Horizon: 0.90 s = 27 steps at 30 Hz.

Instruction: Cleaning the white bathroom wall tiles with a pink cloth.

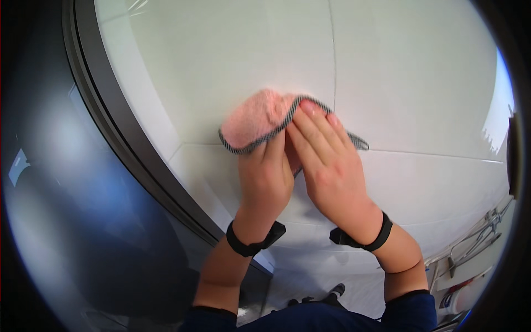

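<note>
A pink cleaning cloth (255, 117) with a dark striped edge lies bunched against a pale, glossy tiled wall (232, 50). My left hand (266, 177) is at the cloth, its fingertips tucked beneath the pink fabric and hidden. Beside it, my right hand (336, 174) presses on the cloth with its fingers long and close together. A corner of the cloth pokes out past the right fingers, near where the tile joints meet. Each of my wrists carries a black band.
Along the left runs a dark frame (119, 105) bordering a glossy dark panel (83, 232). Low on the right are metal fittings (475, 246) and a white container (459, 301). Below my arms shows a grey floor (304, 281) with a dark shoe (338, 289).
</note>
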{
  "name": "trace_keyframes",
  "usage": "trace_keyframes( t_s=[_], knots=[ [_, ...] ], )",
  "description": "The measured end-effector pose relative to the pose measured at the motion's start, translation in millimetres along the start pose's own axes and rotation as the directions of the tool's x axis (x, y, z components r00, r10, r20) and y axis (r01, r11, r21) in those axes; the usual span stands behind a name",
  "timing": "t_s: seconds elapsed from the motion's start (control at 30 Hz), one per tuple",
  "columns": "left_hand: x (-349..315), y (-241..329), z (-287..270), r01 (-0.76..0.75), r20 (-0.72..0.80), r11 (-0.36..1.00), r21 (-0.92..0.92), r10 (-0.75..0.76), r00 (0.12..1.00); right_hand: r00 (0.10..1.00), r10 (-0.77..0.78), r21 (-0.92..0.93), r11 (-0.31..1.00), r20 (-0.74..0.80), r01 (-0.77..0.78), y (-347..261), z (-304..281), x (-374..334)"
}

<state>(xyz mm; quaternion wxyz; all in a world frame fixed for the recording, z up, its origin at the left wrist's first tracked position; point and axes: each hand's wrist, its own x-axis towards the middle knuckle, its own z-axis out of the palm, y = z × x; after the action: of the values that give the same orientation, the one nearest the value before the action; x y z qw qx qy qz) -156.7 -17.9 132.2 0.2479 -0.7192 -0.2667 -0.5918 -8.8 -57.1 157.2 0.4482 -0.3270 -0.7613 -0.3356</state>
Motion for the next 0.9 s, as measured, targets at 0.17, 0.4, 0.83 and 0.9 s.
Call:
trace_keyframes(
  t_s=[0.17, 0.4, 0.83, 0.9],
  knots=[
    [-44, 16, -2, 0.025, 0.12, 1.0, 0.004, -0.026, 0.992, 0.985, 0.029, 0.034, 0.999, 0.168, -0.035, -2, 4, -47],
    [4, 5, -3, -0.03, -0.009, 0.998, -0.056, 0.03, 1.0, 1.0, -0.007, -0.026, 1.0, -0.014, 0.007, 5, -5, 5],
    [4, 25, 4, 0.018, -0.011, 0.999, -0.047, -0.019, 1.0, 0.995, -0.001, -0.033, 0.999, 0.103, 0.004, 19, -21, -9],
    [16, 30, -1, 0.039, 0.004, 0.997, -0.073, -0.038, 0.999, 0.999, -0.017, -0.071, 0.997, 0.041, 0.02, 19, -23, 0]
  ],
)
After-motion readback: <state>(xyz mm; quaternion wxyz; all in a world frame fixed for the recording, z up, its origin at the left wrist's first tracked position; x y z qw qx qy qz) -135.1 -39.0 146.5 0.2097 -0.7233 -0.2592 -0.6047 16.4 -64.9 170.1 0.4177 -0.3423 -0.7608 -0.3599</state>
